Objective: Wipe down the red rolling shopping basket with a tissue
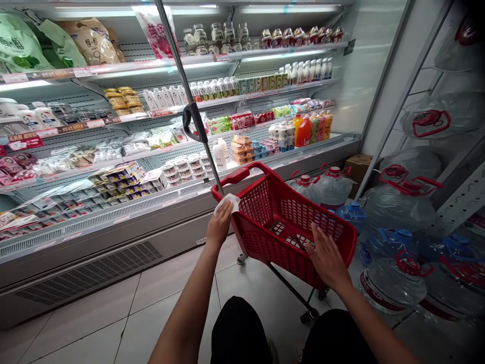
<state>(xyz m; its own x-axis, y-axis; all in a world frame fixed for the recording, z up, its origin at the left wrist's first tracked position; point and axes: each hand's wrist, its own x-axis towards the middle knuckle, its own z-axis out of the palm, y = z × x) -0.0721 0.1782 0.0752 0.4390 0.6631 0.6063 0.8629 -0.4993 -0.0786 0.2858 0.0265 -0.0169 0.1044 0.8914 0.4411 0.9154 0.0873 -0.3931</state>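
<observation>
A red plastic shopping cart [261, 247] stands right in front of my knees, its basket bare apart from slotted walls. My left hand [220, 222] presses a white wipe [232, 203] against the cart's left rim, close to the red handle [237, 177]. The fingers are closed over the wipe. On the right, my right hand [326, 253] is at the cart's near side wall, fingers stretched out, with nothing held. Whether its palm touches the rim cannot be told.
An open fridge case [182, 189] with dairy and drinks runs along the left and back. Large water bottles [394, 280] crowd the floor and a rack at right. A metal pole with a dark grip [195, 123] rises past the cart's handle. Pale tiles [170, 308] cover the floor.
</observation>
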